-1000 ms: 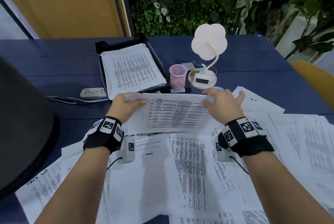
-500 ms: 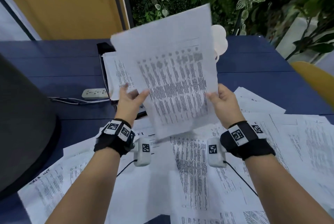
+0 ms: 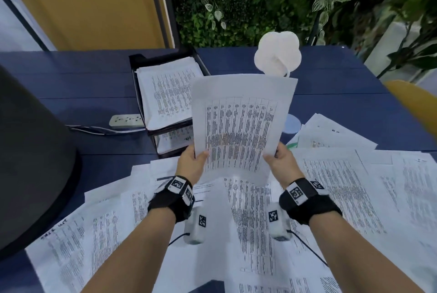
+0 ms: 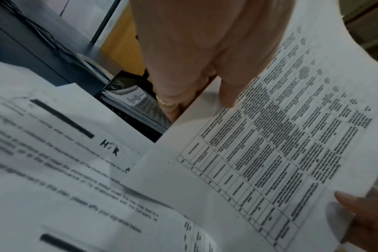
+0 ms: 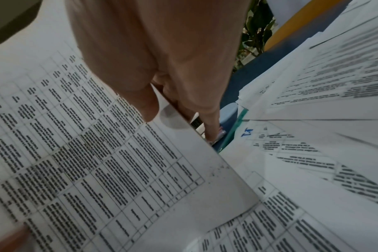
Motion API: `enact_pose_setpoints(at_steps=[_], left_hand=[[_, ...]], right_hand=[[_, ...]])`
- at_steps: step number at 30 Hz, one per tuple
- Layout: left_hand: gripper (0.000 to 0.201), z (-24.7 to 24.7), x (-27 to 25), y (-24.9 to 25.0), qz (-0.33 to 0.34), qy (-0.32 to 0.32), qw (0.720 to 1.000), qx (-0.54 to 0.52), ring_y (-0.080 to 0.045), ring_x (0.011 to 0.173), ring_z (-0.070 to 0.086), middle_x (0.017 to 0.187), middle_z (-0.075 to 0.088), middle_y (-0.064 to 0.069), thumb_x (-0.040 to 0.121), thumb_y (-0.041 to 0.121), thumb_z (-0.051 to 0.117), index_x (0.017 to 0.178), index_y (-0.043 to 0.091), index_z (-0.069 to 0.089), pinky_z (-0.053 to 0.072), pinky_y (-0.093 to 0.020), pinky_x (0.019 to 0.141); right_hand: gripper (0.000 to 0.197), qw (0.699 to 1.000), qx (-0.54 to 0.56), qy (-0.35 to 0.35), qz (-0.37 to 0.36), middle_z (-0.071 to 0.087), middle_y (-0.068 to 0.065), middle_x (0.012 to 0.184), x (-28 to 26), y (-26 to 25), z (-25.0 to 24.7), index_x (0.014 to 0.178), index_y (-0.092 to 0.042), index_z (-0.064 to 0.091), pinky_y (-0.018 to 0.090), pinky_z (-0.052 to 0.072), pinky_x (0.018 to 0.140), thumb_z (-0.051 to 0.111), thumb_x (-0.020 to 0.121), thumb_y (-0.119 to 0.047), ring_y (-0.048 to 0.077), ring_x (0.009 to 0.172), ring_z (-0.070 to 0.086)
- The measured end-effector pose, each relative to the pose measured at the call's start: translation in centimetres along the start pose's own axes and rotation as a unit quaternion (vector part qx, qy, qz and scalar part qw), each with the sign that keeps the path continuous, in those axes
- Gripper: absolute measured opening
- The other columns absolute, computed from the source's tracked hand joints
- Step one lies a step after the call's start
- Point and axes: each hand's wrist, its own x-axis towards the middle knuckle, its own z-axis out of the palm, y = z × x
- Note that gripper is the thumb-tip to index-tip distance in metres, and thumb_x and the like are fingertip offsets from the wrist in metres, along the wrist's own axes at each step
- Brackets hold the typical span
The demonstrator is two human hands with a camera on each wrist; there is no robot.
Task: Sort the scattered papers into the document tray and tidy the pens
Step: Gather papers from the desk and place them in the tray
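Both hands, left hand [image 3: 190, 162] and right hand [image 3: 281, 162], pinch the raised sheet [image 3: 238, 125] by its lower edges (thumbs in front), so it may flop or miss the document tray [image 3: 142, 94].

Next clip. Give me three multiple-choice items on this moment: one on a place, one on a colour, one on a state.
1. Where is the document tray?
A. far left of the held sheet
B. on the yellow chair
C. under the lamp

2. What colour is the table?
A. white
B. dark blue
C. green

3. How is the held sheet held?
A. flat on the table
B. by one hand
C. raised, by both hands

Key: 1 A, the tray sits beyond the left hand. 2 B, bare tabletop is blue. 3 C, the right hand grips too.
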Motion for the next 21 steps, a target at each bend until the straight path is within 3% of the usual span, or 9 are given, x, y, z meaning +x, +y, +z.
enact_pose_setpoints(at_steps=[2,5,7,9,11,13,16,19,21], left_hand=[[0.033,0.0,0.0,0.4,-0.003,-0.006,1.000,0.000,-0.016,0.111,0.058,0.120,0.063,-0.002,0.095,0.015,0.053,0.128,0.009,0.053,0.043,-0.030,0.097],[0.030,-0.6,0.3,1.6,-0.007,0.001,0.999,-0.032,-0.015,0.108,0.059,0.119,0.064,-0.001,0.096,0.011,0.051,0.126,0.010,0.053,0.044,-0.028,0.094],[0.032,-1.5,0.7,2.4,-0.009,0.017,0.997,-0.074,-0.015,0.111,0.060,0.120,0.064,0.000,0.096,0.011,0.052,0.128,0.012,0.053,0.045,-0.032,0.098],[0.032,-2.5,1.1,3.3,-0.003,0.044,0.996,-0.077,-0.015,0.112,0.060,0.120,0.065,0.000,0.095,0.015,0.053,0.127,0.013,0.053,0.045,-0.038,0.102],[0.030,-3.5,1.5,4.2,0.016,0.062,0.996,-0.058,-0.018,0.110,0.059,0.115,0.064,0.000,0.095,0.018,0.053,0.124,0.010,0.051,0.045,-0.040,0.101],[0.036,-4.4,1.6,4.9,0.015,0.075,0.997,-0.015,-0.017,0.111,0.053,0.114,0.056,0.006,0.096,0.022,0.053,0.127,0.009,0.042,0.043,-0.033,0.097],[0.055,-5.5,1.5,4.2,-0.021,0.065,0.998,0.017,-0.019,0.113,0.052,0.122,0.051,0.003,0.092,0.017,0.058,0.139,0.014,0.029,0.046,-0.037,0.097],[0.060,-6.6,1.6,2.6,-0.038,0.077,0.996,-0.006,-0.024,0.093,0.064,0.117,0.058,-0.006,0.089,0.002,0.056,0.136,0.023,0.026,0.056,-0.038,0.081],[0.051,-7.5,2.1,2.2,-0.013,0.117,0.993,-0.005,-0.027,0.079,0.068,0.108,0.063,-0.011,0.087,0.000,0.058,0.123,0.027,0.033,0.059,-0.035,0.070]], right_hand=[[0.032,1.000,0.012,-0.005,0.010,0.061,0.002,0.114,0.1,0.0,0.0,0.119,-0.013,0.056,0.038,0.043,0.099,0.049,0.093,0.004,0.020,0.108,0.056],[0.022,0.998,-0.003,-0.024,0.053,0.064,0.004,0.112,0.3,0.3,-0.5,0.112,-0.010,0.060,0.030,0.045,0.084,0.053,0.092,-0.002,0.018,0.097,0.058],[0.012,0.995,-0.030,-0.049,0.088,0.065,0.006,0.105,0.5,0.4,-0.7,0.103,-0.010,0.060,0.037,0.052,0.079,0.055,0.093,-0.010,0.019,0.088,0.059],[0.014,0.992,-0.010,-0.067,0.106,0.063,0.010,0.104,0.8,0.2,-0.2,0.106,-0.007,0.058,0.047,0.055,0.079,0.050,0.095,-0.013,0.026,0.086,0.062],[0.016,0.995,0.012,-0.057,0.077,0.062,0.019,0.107,1.4,-0.7,0.7,0.108,-0.006,0.056,0.039,0.057,0.063,0.047,0.097,-0.012,0.031,0.077,0.063],[0.017,0.998,0.013,-0.040,0.039,0.060,0.026,0.104,2.1,-1.8,1.8,0.109,-0.002,0.054,0.028,0.047,0.046,0.046,0.097,-0.011,0.029,0.065,0.060],[0.015,0.998,0.023,-0.046,0.021,0.060,0.011,0.083,3.4,-3.5,3.7,0.099,-0.016,0.055,0.020,0.033,0.040,0.042,0.098,-0.010,0.016,0.041,0.051],[0.016,0.998,0.035,-0.046,0.002,0.060,0.005,0.080,5.0,-5.1,5.6,0.097,-0.019,0.056,0.018,0.033,0.037,0.043,0.097,-0.009,0.009,0.033,0.041],[0.015,0.999,0.028,-0.041,-0.010,0.060,0.006,0.078,6.1,-6.1,6.9,0.101,-0.015,0.057,0.017,0.032,0.035,0.044,0.097,-0.010,0.009,0.033,0.042]])
